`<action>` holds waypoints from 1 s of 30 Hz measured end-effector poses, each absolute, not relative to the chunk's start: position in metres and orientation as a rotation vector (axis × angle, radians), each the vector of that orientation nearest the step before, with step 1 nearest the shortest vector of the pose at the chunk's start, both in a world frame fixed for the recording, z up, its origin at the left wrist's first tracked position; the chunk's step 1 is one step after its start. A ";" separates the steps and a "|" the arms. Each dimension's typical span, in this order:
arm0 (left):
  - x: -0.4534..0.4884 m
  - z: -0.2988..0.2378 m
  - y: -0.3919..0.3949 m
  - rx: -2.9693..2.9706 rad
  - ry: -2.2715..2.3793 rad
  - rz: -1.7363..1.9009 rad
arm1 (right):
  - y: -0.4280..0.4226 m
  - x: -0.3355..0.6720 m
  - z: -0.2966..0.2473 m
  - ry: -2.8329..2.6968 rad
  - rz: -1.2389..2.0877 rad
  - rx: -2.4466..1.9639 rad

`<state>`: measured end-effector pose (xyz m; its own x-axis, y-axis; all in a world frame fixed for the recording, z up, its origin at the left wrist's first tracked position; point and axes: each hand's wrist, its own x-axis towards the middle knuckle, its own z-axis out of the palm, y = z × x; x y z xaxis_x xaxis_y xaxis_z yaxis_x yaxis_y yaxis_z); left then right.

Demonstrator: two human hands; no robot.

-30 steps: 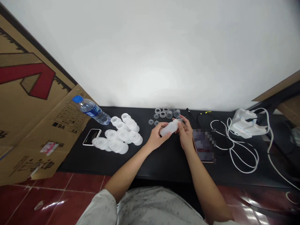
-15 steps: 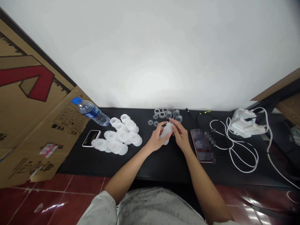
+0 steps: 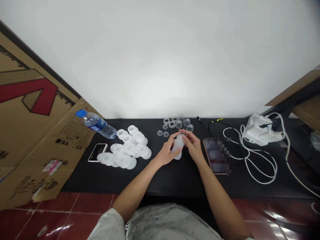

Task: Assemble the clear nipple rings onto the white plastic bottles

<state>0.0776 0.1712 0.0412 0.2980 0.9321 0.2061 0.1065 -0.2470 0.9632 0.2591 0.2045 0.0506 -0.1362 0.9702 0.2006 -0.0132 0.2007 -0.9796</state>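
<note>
My left hand [image 3: 165, 151] and my right hand [image 3: 192, 144] hold a small translucent white plastic bottle [image 3: 178, 148] between them above the black table. The bottle stands nearly upright, its base towards me, and fingers of both hands hide its top. To the left of my hands lies a heap of white plastic funnel-shaped parts [image 3: 126, 148]. Beyond my fingertips stand several small clear plastic cups and rings [image 3: 176, 124].
A water bottle with a blue cap [image 3: 97, 125] lies by a cardboard sheet [image 3: 32, 116] at the left. A phone [image 3: 98, 152] lies near the heap, a pixelated tablet [image 3: 216, 156] right of my hands, and a white device with cables [image 3: 260, 131] further right.
The bottle has turned from lying nearly sideways to nearly upright. My hands have drawn closer together around it. The whole view has shifted slightly.
</note>
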 end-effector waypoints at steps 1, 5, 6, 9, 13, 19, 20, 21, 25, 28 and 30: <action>0.078 0.040 0.171 1.595 0.964 1.085 | 0.205 0.259 0.051 -1.396 1.151 -0.989; 0.083 0.034 0.172 1.546 0.935 1.126 | 0.204 0.259 0.049 -1.390 1.155 -0.979; 0.084 0.033 0.173 1.535 0.925 1.149 | 0.204 0.258 0.049 -1.389 1.155 -0.977; 0.087 0.030 0.174 1.501 0.886 1.188 | 0.205 0.258 0.048 -1.390 1.111 -0.987; 0.087 0.030 0.175 1.433 0.850 1.207 | 0.208 0.262 0.045 -1.328 0.871 -1.091; 0.084 0.029 0.176 1.415 0.821 1.281 | 0.220 0.272 0.035 -1.457 0.638 -1.210; 0.085 0.029 0.176 1.415 0.820 1.291 | 0.221 0.272 0.032 -1.485 0.642 -1.210; 0.085 0.029 0.176 1.413 0.818 1.302 | 0.222 0.271 0.030 -1.509 0.645 -1.212; 0.085 0.028 0.176 1.399 0.808 1.304 | 0.219 0.265 0.027 -1.579 0.583 -1.236; 0.084 0.026 0.177 1.385 0.798 1.299 | 0.217 0.264 0.028 -1.594 0.505 -1.266; 0.083 0.026 0.177 1.377 0.796 1.305 | 0.216 0.265 0.029 -1.587 0.471 -1.281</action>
